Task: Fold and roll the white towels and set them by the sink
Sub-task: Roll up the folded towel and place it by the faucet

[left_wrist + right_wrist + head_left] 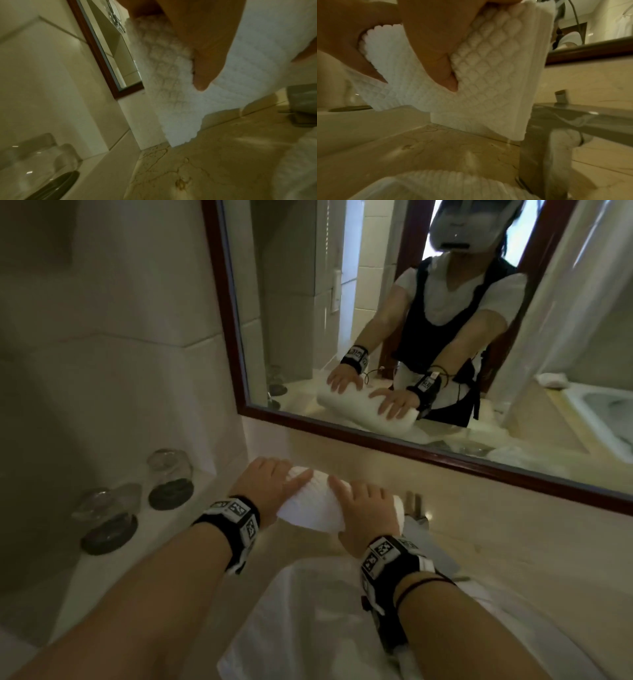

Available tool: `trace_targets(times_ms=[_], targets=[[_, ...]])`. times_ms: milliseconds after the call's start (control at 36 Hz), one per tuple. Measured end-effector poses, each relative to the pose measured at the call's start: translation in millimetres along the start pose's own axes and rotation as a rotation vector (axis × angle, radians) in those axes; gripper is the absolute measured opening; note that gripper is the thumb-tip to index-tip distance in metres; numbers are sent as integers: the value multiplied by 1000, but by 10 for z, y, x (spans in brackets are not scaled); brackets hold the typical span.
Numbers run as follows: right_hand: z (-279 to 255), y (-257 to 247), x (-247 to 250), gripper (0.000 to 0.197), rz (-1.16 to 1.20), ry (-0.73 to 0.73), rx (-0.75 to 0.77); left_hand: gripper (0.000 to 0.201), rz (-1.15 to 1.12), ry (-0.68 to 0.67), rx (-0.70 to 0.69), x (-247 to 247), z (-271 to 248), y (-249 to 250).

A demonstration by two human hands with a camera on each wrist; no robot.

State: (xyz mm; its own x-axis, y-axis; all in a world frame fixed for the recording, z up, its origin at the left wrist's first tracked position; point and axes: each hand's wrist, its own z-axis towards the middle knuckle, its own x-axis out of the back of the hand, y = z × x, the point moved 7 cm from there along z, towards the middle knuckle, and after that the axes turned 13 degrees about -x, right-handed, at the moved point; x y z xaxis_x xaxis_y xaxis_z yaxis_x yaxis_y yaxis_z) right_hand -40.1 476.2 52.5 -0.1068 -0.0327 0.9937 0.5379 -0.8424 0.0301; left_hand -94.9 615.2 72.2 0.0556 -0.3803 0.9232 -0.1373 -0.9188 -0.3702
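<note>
Rolled towel [310, 505]: white, waffle-textured cylinder lying across the back strip of the worktop [507, 546], just below the mirror [428, 453].
Edges and room: the roll's right end sits just beside the chrome tap [416, 508]; its left end faces bare marble towards the corner wall. Two upturned glasses [169, 474] on dark coasters stand on the ledge to the left, well apart from the roll. The wrist views show a sliver of shadow under the roll's near side, so whether it rests fully on the stone cannot be told.
Left hand [265, 486]: laid over the roll's left end, fingers curved round the far side, thumb stretched along the top.
Right hand [368, 513]: wrapped over the right end, fingers draped down the far side, thumb [436, 56] pressing into the cloth on the near side.
Second towel [308, 621]: white cloth spread flat over the basin area beneath the forearms, near edge of frame.
Materials: cream veined marble worktop, pale wall tiles, dark red-brown wooden mirror frame, diamond-quilted weave with a plain ribbed border at the roll's end.
</note>
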Motion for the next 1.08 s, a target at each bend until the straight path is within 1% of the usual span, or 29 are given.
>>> trace_targets(times_ms=[28, 83, 111, 167, 222, 333, 389, 417, 472, 500, 528, 611, 667, 694, 750, 778, 833, 861, 889, 944, 972, 1000, 1028, 1083], targets=[[122, -22, -52, 89, 4, -8, -11, 83, 6, 12, -12, -64, 96, -71], [322, -77, -151, 92, 4, -15, -29, 93, 31, 40, -26, -151, 257, -201], [446, -118, -211, 95, -16, -15, -50, 99, 38, 95, -43, -205, 360, -296], [652, -162, -320, 103, -2, -11, -112, 102, 39, 217, -83, -363, 547, -416], [828, -189, -493, 103, 27, 14, -155, 103, 47, 270, -113, -545, 707, -497], [1028, -264, -878, 104, 61, -31, -153, 102, -14, 249, -131, -924, 899, -546], [1076, -293, -1088, 99, 43, -87, -138, 103, -60, 224, -124, -1153, 972, -557], [1085, -309, -1176, 91, 32, -99, -127, 105, -77, 210, -125, -1260, 1006, -550], [1074, -323, -1276, 64, 32, -44, -107, 109, -94, 208, -136, -1414, 1039, -507], [1064, -333, -1308, 56, 46, -31, -109, 109, -99, 215, -141, -1455, 1041, -484], [1055, -344, -1354, 53, 62, -48, -116, 108, -109, 220, -148, -1483, 1040, -465], [1056, -326, -1410, 53, 83, -110, -173, 104, -118, 255, -152, -1566, 1046, -451], [1056, -334, -1390, 53, 47, -98, -165, 102, -136, 280, -149, -1609, 1028, -443], [1050, -338, -1405, 57, 39, -99, -148, 103, -149, 286, -146, -1628, 1012, -436], [1023, -357, -1439, 73, 48, -142, -124, 106, -176, 301, -122, -1651, 953, -413], [997, -366, -1457, 76, 54, -144, -122, 107, -184, 315, -104, -1665, 917, -400], [924, -397, -1418, 71, 100, -132, -127, 112, -205, 346, -83, -1701, 837, -364], [892, -409, -1407, 73, 114, -133, -132, 113, -216, 352, -78, -1714, 799, -345], [852, -416, -1408, 79, 99, -158, -136, 112, -214, 355, -74, -1717, 758, -327], [757, -385, -1488, 89, 52, -273, -128, 103, -201, 357, -67, -1706, 690, -306], [711, -372, -1529, 91, 51, -341, -136, 98, -200, 349, -72, -1706, 665, -296], [683, -380, -1517, 89, 63, -347, -130, 93, -199, 342, -79, -1703, 646, -285], [670, -399, -1470, 86, 97, -280, -116, 87, -199, 334, -82, -1711, 633, -279], [634, -413, -1384, 80, 115, -241, -114, 77, -206, 327, -80, -1754, 614, -266]])
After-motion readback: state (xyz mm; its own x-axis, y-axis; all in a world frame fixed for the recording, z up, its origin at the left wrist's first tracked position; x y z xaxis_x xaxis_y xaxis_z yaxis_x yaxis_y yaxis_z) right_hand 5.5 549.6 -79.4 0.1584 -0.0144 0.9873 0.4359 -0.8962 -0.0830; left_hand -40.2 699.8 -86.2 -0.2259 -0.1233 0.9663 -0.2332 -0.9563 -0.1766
